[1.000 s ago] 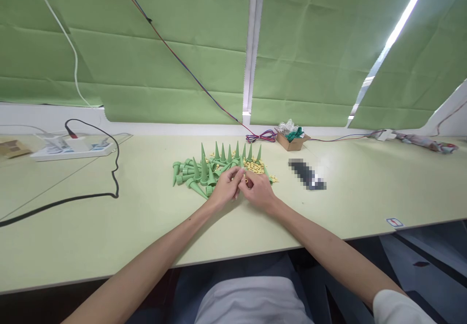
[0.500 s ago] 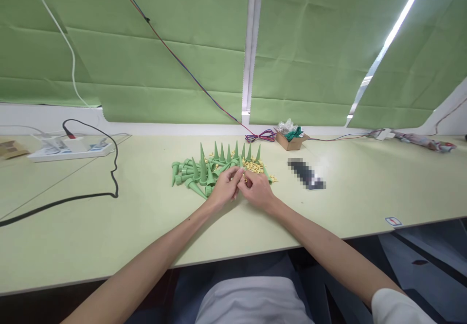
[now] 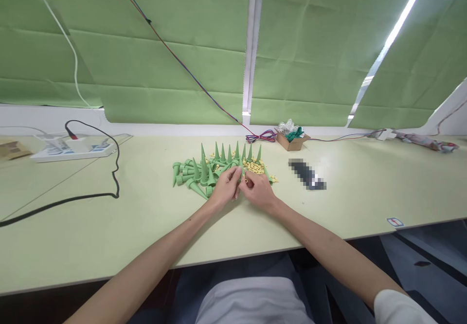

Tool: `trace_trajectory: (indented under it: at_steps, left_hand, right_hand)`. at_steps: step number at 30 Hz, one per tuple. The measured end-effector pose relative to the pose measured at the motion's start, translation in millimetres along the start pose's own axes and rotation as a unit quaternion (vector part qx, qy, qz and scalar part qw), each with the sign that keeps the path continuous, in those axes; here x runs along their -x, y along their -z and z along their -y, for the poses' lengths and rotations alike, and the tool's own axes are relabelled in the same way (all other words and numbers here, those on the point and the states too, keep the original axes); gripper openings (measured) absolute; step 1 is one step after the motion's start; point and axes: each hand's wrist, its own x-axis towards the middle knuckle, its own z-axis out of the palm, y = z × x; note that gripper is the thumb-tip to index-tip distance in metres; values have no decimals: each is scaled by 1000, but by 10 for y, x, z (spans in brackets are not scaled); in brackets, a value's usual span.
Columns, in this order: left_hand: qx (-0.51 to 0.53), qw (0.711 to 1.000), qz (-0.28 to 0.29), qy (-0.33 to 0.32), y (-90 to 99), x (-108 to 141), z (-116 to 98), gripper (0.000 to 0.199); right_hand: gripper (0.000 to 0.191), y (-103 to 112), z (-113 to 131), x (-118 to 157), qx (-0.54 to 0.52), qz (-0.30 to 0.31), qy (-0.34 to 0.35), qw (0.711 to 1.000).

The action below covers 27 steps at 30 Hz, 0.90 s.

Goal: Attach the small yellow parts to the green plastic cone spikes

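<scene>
My left hand (image 3: 226, 184) is closed, its thumb and fingers around a green cone-shaped plastic spike (image 3: 243, 157) whose tip points up between my hands. Pressed against it, my right hand (image 3: 258, 189) pinches a small yellow plastic piece (image 3: 245, 180); its far end is hidden by the fingers. Left of my hands lies a heap of green spikes (image 3: 197, 186), some with ribbed caps. Several more spikes (image 3: 223, 153) stand upright in a row behind. Just beyond my right hand is a pile of small yellow pieces (image 3: 254, 168).
A small cardboard box (image 3: 293, 143) holding clear plastic and green material sits at the back, beside coiled wires (image 3: 260, 136). A blurred dark object (image 3: 307, 173) lies to the right. On the left are a power strip (image 3: 73, 153) and a black cable (image 3: 73, 198).
My hands stay together in nearly the same place. The spike tip shows a little more clearly between them, and the whole view has shifted slightly.
</scene>
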Motion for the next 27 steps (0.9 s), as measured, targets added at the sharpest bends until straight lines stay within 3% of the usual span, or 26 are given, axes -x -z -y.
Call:
trace_trajectory:
  at_steps: [13,20,24,27]
  left_hand:
    - [3,1000,-9,-6,-6,3,-56,39]
    - [-58,998,2,-14,18,-6,-127,35]
    - [-129,991,-28,-30,23,-4,-146,35]
    - [-206,977,-45,-39,24,0,-125,31]
  right_hand:
    - [35,13,5,-6,-53,2,22,998]
    - [42,108,-56,-100,-69,-26,16,997]
    - [41,181,-206,-162,-48,-107,-43,992]
    - [35,197,-326,-185,-27,-118,-93,988]
